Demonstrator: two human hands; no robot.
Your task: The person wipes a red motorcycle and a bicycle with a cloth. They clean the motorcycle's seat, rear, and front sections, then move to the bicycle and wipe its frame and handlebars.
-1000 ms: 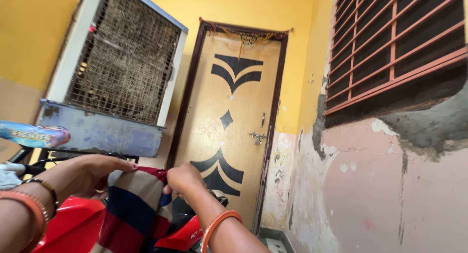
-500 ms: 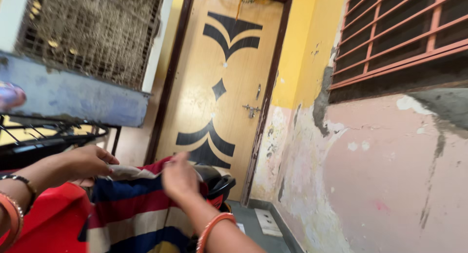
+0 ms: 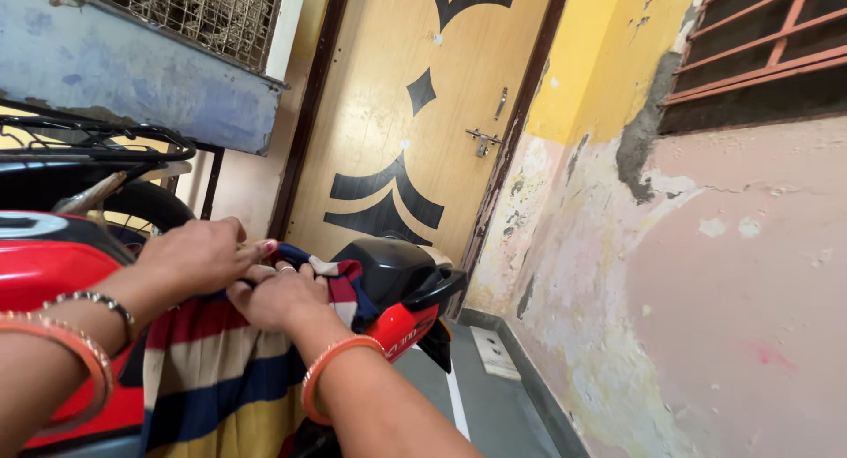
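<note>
A striped cloth (image 3: 221,370) in red, cream, navy and yellow bands lies draped over a red scooter (image 3: 53,273). My left hand (image 3: 198,255) presses on the cloth's top edge, fingers curled over it. Just beside it my right hand (image 3: 278,295) grips the same edge, the two hands touching. Orange bangles circle both wrists. The scooter's black and red front (image 3: 397,281) sticks out beyond the cloth towards the door.
A wooden door (image 3: 415,114) with black curved patterns and a metal latch stands ahead. A blue-based air cooler (image 3: 141,78) on a black stand is at upper left. A peeling pink wall (image 3: 706,290) runs along the right, with a grey floor strip (image 3: 476,396) below.
The view has tilted down. Both hands have come together on the cloth's top edge, lower over the scooter; the right hand, lifted half a second ago, now grips the cloth.
</note>
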